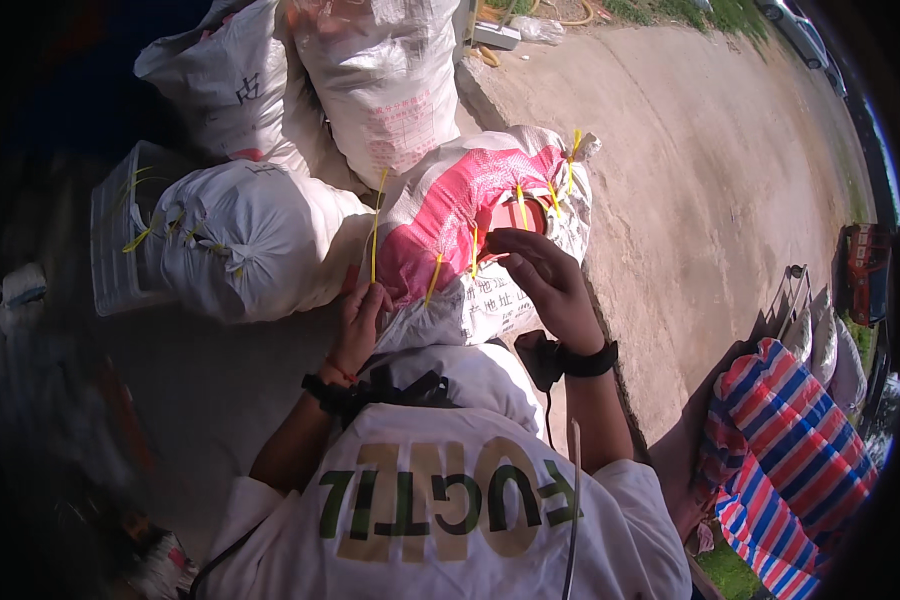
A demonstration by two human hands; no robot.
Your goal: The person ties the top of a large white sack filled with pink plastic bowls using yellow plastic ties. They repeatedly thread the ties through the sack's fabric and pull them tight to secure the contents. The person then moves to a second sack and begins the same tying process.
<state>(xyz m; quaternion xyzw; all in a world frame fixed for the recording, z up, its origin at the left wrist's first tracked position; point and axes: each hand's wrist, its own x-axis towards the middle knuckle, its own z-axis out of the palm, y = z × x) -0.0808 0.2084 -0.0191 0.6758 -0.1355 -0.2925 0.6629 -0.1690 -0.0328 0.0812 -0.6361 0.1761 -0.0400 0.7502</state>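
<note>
A white woven sack with a broad pink band (440,205) lies before me, its mouth partly drawn together by several yellow cable ties (434,279). Through a gap in it, something red (536,214) shows; I cannot make out what. At the sack's left end my left hand (363,322) is closed on a yellow cable tie (375,235) that sticks upward from the fingertips. My right hand (548,283) hovers by the gap with its fingers stretched and the thumb apart, close to another tie. I see nothing held in it.
A stuffed white sack (255,240) lies left, beside a clear plastic bin (115,240). Two tall white sacks (380,80) (225,95) stand behind. Concrete ground (670,200) stretches right. A striped red, white and blue sheet (795,450) lies at lower right.
</note>
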